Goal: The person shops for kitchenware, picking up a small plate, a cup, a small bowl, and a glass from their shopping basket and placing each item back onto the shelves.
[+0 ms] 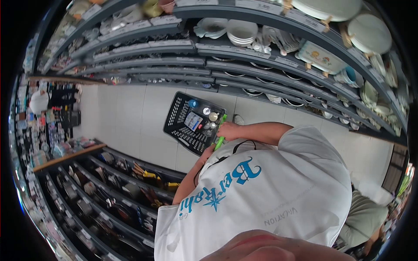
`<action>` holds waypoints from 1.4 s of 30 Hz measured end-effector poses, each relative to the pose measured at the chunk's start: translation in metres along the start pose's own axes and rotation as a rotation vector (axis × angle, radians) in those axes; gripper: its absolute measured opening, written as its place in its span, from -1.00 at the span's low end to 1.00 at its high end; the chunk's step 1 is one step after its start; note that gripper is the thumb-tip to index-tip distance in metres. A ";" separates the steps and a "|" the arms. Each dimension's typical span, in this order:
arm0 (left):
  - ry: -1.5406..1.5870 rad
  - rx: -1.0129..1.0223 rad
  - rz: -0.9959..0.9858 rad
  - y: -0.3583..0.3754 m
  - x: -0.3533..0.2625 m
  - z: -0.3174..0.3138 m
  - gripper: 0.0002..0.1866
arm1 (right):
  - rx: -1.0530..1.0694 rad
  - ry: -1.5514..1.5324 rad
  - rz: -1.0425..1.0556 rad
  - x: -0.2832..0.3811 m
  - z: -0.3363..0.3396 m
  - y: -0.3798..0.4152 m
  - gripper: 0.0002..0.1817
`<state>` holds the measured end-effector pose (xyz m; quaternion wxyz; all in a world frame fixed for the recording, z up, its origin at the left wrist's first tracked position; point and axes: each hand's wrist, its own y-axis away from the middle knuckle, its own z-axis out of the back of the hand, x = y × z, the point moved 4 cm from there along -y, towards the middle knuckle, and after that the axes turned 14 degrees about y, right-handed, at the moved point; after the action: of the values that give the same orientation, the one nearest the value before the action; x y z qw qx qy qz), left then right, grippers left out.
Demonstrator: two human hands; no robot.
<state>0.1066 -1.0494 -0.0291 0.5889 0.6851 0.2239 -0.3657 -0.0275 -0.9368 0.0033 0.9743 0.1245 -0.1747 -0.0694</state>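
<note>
A dark grey perforated shopping basket is in front of my body, tilted in view, with a bright green handle. My right hand is closed around the upper part of that handle. Lower along it, my left hand grips the handle too, its fingers partly hidden. Inside the basket are a blue and white labelled package, a round blue item and several small round containers, too small to identify.
Shelves of tableware run along the top, with stacked white bowls, a plate and a blue mug. Kitchen-tool shelves stand lower left. A pale tiled floor lies between. One person stands far left; another is lower right.
</note>
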 end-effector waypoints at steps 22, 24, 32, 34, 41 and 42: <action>-0.195 -0.565 -0.052 0.017 -0.040 -0.038 -0.59 | 0.243 -0.130 0.305 -0.023 0.007 -0.013 -0.90; -0.178 -0.576 -0.048 0.015 -0.041 -0.039 -0.59 | 0.233 -0.130 0.345 -0.025 0.008 -0.013 -0.89; -0.147 -0.618 -0.084 0.010 -0.042 -0.038 -0.51 | 0.219 -0.116 0.396 -0.033 0.008 -0.020 -0.89; -0.134 -0.635 -0.102 0.008 -0.043 -0.038 -0.50 | 0.216 -0.107 0.406 -0.033 0.012 -0.022 -0.89; -0.106 -0.671 -0.094 0.003 -0.048 -0.035 -0.50 | 0.308 -0.016 0.385 -0.040 0.016 -0.029 -0.91; -0.116 -0.670 -0.088 0.003 -0.050 -0.034 -0.52 | 0.307 -0.012 0.386 -0.041 0.016 -0.030 -0.91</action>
<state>0.0855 -1.0112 0.0123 0.7766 0.4213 0.3272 -0.3351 -0.0742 -0.9618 -0.0032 0.9380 0.2352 -0.2095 0.1447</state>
